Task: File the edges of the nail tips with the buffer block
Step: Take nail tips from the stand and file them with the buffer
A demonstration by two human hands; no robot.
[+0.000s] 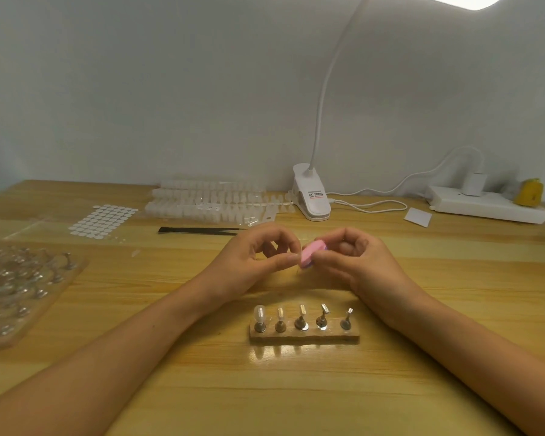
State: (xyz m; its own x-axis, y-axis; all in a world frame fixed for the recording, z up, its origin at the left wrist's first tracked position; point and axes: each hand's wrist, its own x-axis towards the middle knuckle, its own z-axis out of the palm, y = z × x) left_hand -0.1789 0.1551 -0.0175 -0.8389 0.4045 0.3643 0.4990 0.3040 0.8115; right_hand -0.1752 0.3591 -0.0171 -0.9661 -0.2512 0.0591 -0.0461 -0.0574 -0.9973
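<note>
Since the head view is the only one on offer, read everything from it. Your right hand (359, 262) pinches the pink rounded buffer block (309, 254) between thumb and curled fingers. It is raised above the pale wooden table (296, 388), with one end turned toward your left hand (258, 262).

Your left thumb and forefinger close to a narrow pinch right against that end. I judge a clear nail tip sits there for filing, but it is too small and glassy to tell. Holding both hands up at the midline likely gives you control over angle and pressure.

Between your wrists, nearer to you than the hands, stands the small wooden stand (304, 338) with five metal pegs. Its leftmost peg carries a clear plastic nail tip (260, 313), while the other four show only their small tops, so most of the tips seem not yet done.

Strips of clear nail tips (208, 199) and black tweezers (199, 230) lie beyond your hands, presumably for easy reach.
</note>
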